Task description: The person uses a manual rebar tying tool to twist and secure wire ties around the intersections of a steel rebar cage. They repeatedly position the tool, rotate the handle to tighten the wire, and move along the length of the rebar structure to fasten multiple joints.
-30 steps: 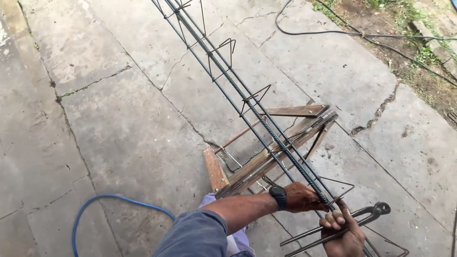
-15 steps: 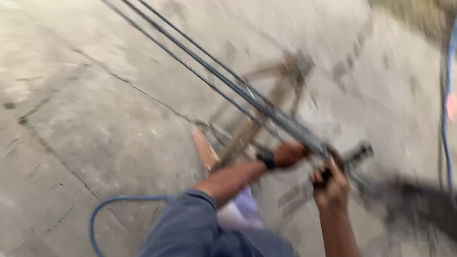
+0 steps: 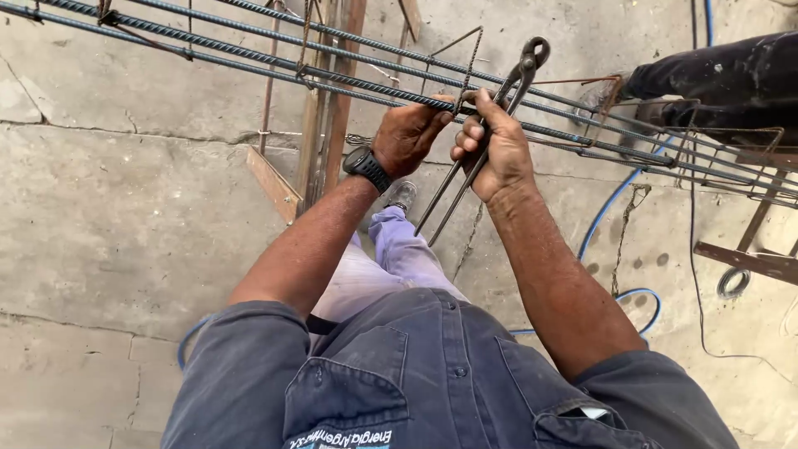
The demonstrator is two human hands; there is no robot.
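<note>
Since the blurred earlier frame, both hands have risen from the lower right toward the upper centre of the frame, and the view has steadied into a steep look down over the person's chest. Ground: cracked, stained concrete slabs (image 3: 125, 208) outdoors, filling the left half. A rebar cage (image 3: 249, 58) of ribbed long bars and thin square stirrups runs from the upper left edge to the right edge, resting on a rusty steel trestle (image 3: 320, 125) at upper centre. A black wristwatch (image 3: 367, 169) sits on the left wrist. The left hand (image 3: 409, 133) is closed in a full grip around one of the long bars, just left of a stirrup (image 3: 470, 62). The right hand (image 3: 492, 145), touching the left at the knuckles, is closed around the two long handles of a pair of steel tying pincers (image 3: 499, 108); the handles trail down to the lower left of the hand, while the pincer head stands above the hand, up and to its right, against the cage bars. Whether the head grips any wire cannot be told. A blue hose (image 3: 611, 204) curves over the concrete at right centre. Another person's dark trouser leg (image 3: 715, 71) and shoe lie behind the cage at upper right.
</note>
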